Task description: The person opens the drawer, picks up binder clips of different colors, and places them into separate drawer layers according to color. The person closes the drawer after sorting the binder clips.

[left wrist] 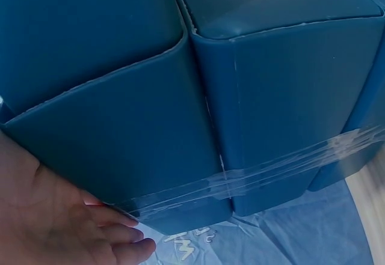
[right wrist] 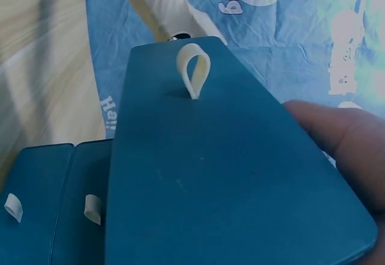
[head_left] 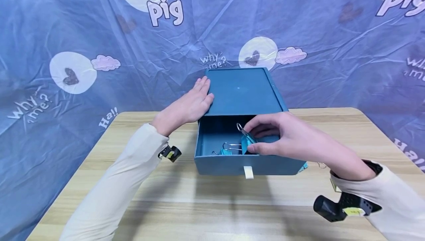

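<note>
A blue drawer box (head_left: 242, 93) stands on the table, with its top drawer (head_left: 220, 165) pulled out toward me. My left hand (head_left: 196, 102) rests with straight fingers against the box's upper left edge; the left wrist view shows this hand (left wrist: 66, 217) along the box's side. Over the drawer's front part, my right hand (head_left: 282, 134) pinches a teal binder clip (head_left: 245, 143) between thumb and fingers. Another binder clip (head_left: 225, 152) lies inside the drawer. In the right wrist view the drawer front hides the clip, and only part of the hand shows.
A cream pull loop (head_left: 248, 172) hangs from the drawer front. Two more drawers with loops (right wrist: 92, 209) sit beneath. Right of the drawer, a partly hidden teal clip (head_left: 303, 167) is on the wooden table (head_left: 159, 204). Clear tape (left wrist: 240, 184) runs around the box. A blue printed cloth (head_left: 186, 41) hangs behind.
</note>
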Tool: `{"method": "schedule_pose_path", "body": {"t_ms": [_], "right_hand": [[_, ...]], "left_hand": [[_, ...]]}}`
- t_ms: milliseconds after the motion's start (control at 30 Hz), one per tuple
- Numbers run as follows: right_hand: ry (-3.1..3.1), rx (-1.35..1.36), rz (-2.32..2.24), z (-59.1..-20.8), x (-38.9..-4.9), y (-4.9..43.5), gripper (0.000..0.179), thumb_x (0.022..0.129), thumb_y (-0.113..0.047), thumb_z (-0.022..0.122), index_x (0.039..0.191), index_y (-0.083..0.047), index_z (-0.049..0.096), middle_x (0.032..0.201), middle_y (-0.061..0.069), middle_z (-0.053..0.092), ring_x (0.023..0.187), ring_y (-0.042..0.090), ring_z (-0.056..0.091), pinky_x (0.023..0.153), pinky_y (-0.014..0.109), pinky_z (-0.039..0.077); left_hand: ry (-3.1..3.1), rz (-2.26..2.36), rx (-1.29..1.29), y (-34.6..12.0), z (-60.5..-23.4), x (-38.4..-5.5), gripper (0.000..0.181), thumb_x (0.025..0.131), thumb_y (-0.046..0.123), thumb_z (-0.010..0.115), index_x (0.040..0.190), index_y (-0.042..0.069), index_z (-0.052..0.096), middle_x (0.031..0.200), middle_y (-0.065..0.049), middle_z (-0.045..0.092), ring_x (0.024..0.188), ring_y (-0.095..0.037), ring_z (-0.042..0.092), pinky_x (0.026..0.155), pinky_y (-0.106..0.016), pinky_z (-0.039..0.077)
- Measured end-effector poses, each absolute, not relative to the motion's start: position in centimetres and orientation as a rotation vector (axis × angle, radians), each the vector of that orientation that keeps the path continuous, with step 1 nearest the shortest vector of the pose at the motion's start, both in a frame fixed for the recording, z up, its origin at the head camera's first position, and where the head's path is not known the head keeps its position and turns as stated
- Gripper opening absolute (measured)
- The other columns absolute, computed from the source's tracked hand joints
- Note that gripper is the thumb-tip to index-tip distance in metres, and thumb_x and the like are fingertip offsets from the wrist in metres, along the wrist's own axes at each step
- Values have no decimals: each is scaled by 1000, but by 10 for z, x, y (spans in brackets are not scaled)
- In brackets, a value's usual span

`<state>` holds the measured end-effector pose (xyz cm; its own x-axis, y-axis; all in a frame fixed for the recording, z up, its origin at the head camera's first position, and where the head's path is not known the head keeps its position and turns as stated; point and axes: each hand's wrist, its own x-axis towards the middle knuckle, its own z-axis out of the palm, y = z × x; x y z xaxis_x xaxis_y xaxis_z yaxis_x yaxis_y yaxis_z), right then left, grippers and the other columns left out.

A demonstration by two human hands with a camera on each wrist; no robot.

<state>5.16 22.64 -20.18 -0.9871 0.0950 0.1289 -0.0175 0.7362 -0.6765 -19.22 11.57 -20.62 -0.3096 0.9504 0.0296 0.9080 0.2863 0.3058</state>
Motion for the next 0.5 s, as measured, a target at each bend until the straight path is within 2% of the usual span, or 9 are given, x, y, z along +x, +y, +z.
{"method": "schedule_pose_path", "body": {"t_ms": [233,367,500], "right_hand": [[-2621,-74,1017,-203,60,226,21,89,-16,70,110,-13,69,107,0,70,97,11,67,84,21,53],[-2519,-236,953,-201,78,232,18,90,-15,69,107,-16,71,105,-3,72,94,6,69,76,16,52],[-2385,-356,967,-207,97,246,17,88,-8,69,105,-11,73,102,-5,73,90,4,69,73,14,52]], "left_hand": [[2376,404,1731,113,-207,-193,59,105,26,21,151,-7,6,160,-20,-2,148,-29,-5,121,-36,3],[2376,411,1739,113,-208,-194,59,105,26,21,151,-7,6,160,-21,-2,148,-30,-5,121,-36,3],[2376,416,1746,114,-208,-194,59,104,26,21,151,-7,6,160,-21,-2,148,-31,-4,121,-36,3]]}}
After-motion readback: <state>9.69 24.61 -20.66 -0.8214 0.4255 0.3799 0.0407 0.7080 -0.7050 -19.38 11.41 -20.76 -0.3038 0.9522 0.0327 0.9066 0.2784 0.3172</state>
